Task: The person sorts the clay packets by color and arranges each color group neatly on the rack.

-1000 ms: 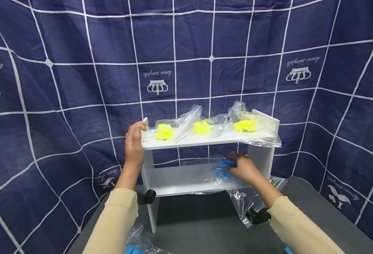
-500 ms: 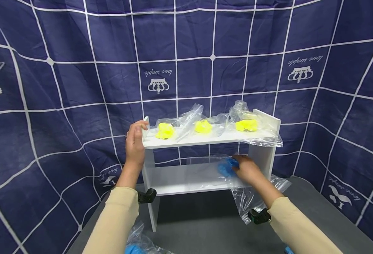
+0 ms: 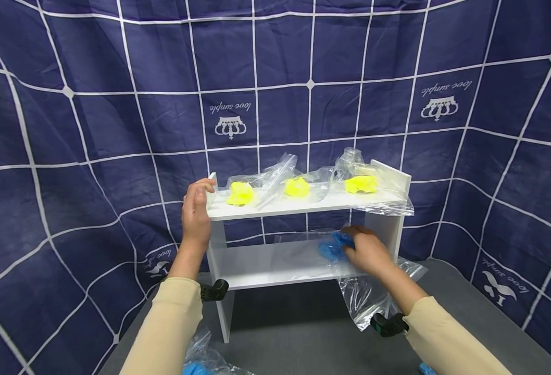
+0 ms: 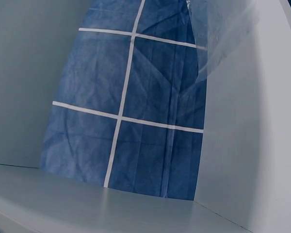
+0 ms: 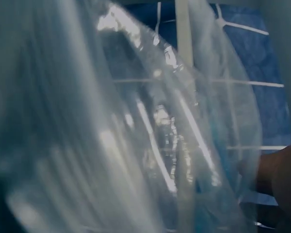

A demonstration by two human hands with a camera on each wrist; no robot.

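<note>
In the head view my left hand [image 3: 196, 213] holds the upper left side panel of a small white shelf [image 3: 275, 212], its fingertips bent over the panel's edge. My right hand [image 3: 370, 252] reaches over the lower board and grips a clear plastic bag [image 3: 362, 297] with a crumpled blue lump [image 3: 333, 247] inside. Part of this bag hangs below the board's front edge. The right wrist view is mostly filled by the shiny bag [image 5: 150, 121], with fingers [image 5: 281, 174] at its right. The left wrist view shows the shelf's inside, without the hand.
Three clear bags with yellow lumps [image 3: 240, 194] lie along the top board, and the right one overhangs its front edge. Another bag with something blue [image 3: 196, 369] lies on the grey surface [image 3: 303, 333] at the front left. A blue checked curtain [image 3: 285, 120] surrounds the shelf.
My right hand has shifted slightly right, and the blue lump looks bunched closer against the fingers. The left hand keeps its place on the side panel.
</note>
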